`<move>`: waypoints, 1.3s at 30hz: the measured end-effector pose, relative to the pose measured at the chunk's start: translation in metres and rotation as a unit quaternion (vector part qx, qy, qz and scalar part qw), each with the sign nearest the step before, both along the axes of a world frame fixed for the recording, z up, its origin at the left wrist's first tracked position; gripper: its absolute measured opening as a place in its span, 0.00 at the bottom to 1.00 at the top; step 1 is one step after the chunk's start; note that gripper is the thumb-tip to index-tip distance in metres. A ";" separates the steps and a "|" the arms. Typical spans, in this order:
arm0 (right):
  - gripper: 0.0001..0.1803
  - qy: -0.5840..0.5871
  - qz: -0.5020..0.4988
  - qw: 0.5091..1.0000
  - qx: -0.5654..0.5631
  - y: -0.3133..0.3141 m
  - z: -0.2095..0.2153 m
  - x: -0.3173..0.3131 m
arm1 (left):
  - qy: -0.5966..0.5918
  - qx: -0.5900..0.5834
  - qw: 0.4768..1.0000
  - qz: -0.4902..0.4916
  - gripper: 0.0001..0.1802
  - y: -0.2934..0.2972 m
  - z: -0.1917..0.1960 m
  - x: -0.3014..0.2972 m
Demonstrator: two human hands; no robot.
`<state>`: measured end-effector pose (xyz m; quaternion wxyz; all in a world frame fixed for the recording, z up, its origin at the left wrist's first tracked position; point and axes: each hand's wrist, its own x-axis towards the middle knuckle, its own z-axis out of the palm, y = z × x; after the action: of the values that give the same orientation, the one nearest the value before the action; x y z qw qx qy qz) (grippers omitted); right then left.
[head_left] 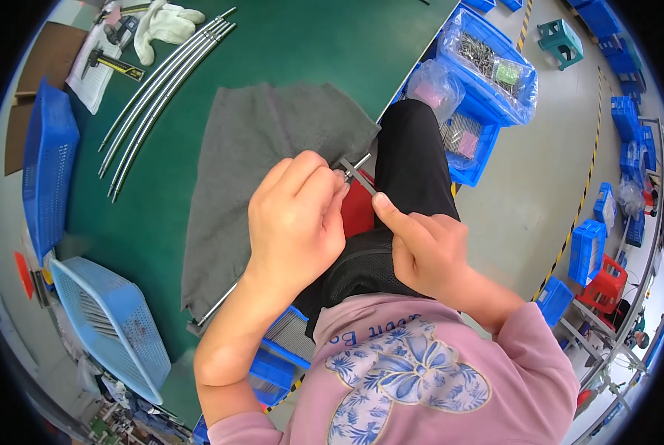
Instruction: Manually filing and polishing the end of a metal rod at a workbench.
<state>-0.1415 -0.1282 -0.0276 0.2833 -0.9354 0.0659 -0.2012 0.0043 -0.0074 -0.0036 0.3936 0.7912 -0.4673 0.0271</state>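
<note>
My left hand [296, 219] is closed around a thin shiny metal rod [358, 165]. The rod's tip sticks out past my fingers, and its other end shows beyond my left forearm, near the lower edge of a grey cloth [247, 156]. In my right hand [428, 248] is a slim flat grey file [362, 180], with the index finger stretched along it. The file crosses the rod close to the tip and seems to touch it. The cloth lies on the green table [295, 44], partly under my left hand.
Several metal rods [170, 89] lie at the far left, near white gloves [165, 26] and a caliper [117, 63]. Blue baskets [135, 319] stand along the left. Right of the table are blue bins [488, 148] of metal parts, a green stool [560, 43] and a red stool [605, 285].
</note>
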 end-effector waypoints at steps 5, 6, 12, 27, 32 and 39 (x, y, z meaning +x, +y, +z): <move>0.26 -0.146 -0.011 0.989 0.028 0.002 -0.025 0.038 | -0.004 0.009 1.000 -0.013 0.10 -0.003 -0.002 0.006; 0.26 -0.142 -0.016 0.990 0.019 0.000 -0.031 0.029 | -0.008 0.012 1.000 -0.012 0.10 -0.005 -0.003 0.007; 0.27 -0.162 -0.022 0.986 0.028 -0.006 -0.017 0.040 | -0.029 -0.003 0.999 -0.020 0.10 -0.014 0.013 0.011; 0.24 -0.171 0.014 0.985 0.008 -0.005 -0.051 0.015 | 0.006 -0.032 0.999 -0.001 0.08 0.001 -0.009 -0.005; 0.26 -0.140 0.031 0.990 0.008 -0.015 -0.031 0.038 | 0.007 -0.031 0.999 -0.002 0.09 -0.007 -0.012 0.001; 0.27 -0.182 0.045 0.982 0.014 -0.019 -0.023 0.051 | -0.011 -0.030 0.999 0.009 0.10 -0.012 0.004 0.010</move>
<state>-0.0908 -0.1471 -0.0506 0.3120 -0.8810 -0.0261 -0.3547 0.0147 -0.0191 0.0006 0.4122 0.7828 -0.4631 0.0532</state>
